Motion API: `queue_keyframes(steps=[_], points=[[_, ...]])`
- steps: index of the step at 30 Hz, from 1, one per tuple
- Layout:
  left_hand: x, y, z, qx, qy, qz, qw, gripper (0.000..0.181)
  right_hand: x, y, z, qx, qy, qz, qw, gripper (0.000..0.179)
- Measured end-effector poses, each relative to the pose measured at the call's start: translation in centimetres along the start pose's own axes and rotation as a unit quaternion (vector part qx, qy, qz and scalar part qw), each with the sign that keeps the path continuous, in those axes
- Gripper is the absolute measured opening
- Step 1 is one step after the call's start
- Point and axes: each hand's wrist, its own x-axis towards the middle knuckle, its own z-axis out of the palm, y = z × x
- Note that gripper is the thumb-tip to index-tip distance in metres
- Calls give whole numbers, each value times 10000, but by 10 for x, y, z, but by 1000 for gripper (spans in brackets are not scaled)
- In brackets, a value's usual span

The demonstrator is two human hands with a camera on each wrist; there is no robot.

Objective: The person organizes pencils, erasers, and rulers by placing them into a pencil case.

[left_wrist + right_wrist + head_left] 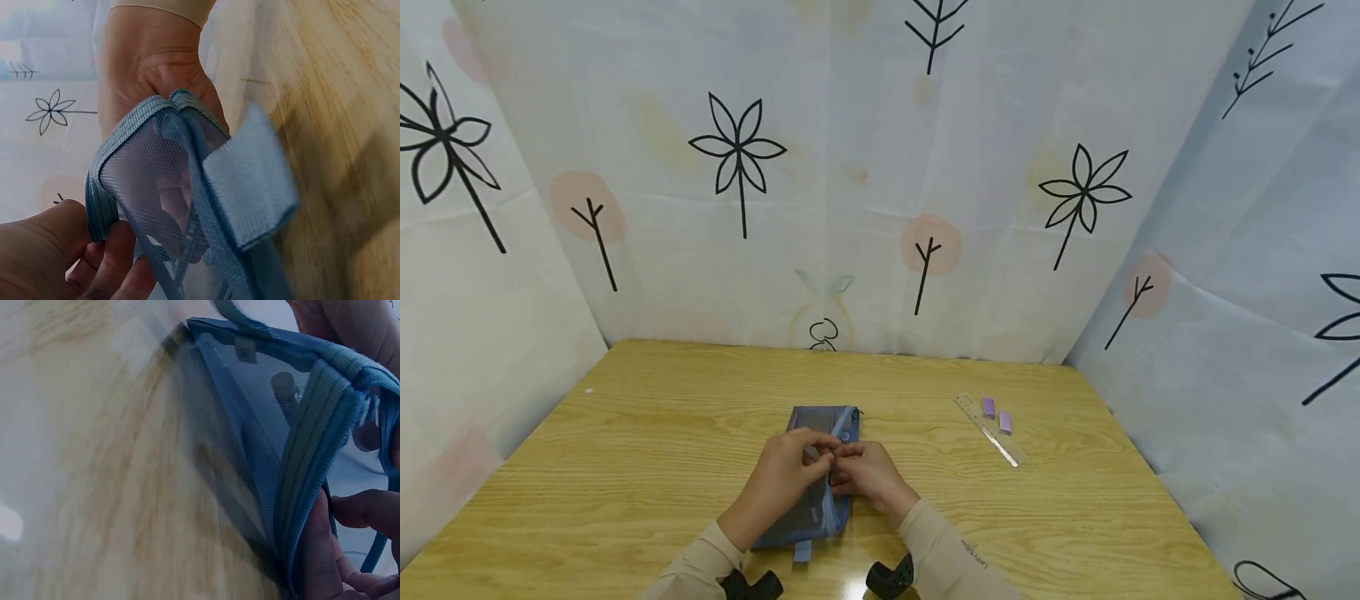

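A blue-trimmed mesh zipper pouch (790, 527) lies on the wooden table in front of me, with a short fabric tab (803, 551) at its near end. My left hand (786, 471) pinches the zipper edge between thumb and fingers, which the left wrist view shows closely at the pouch's zipper band (134, 122). Opposite it, my right hand (872, 477) grips the pouch's other side near the opening. In the right wrist view its thumb and fingers hold the edge by the zipper band (315, 450). Some fingers show through the mesh; whether they are inside cannot be told.
To the right lie a clear ruler (1000, 447) and two small purple blocks (988, 407). Black wrist devices (891, 577) sit by both sleeves at the near edge. Patterned cloth walls (850, 183) stand behind and beside the table (662, 433).
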Motion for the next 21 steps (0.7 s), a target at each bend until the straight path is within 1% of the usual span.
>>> queue_keyframes(steps=[7, 13, 16, 21], points=[[-1, 2, 0, 45, -36, -20, 10000, 15, -1, 2, 4, -477, 172, -311, 9982, 23], [-2, 3, 0, 46, -86, 0, 10000, 15, -1, 5, 6, -689, 282, -393, 9964, 20], [-2, 4, 0, 20, -81, 2, 10000, 16, -1, 5, 5, -690, 223, -380, 9966, 21], [-1, 3, 1, 7, -60, 12, 10000, 17, -3, -1, -2, -590, -75, -205, 9980, 27]])
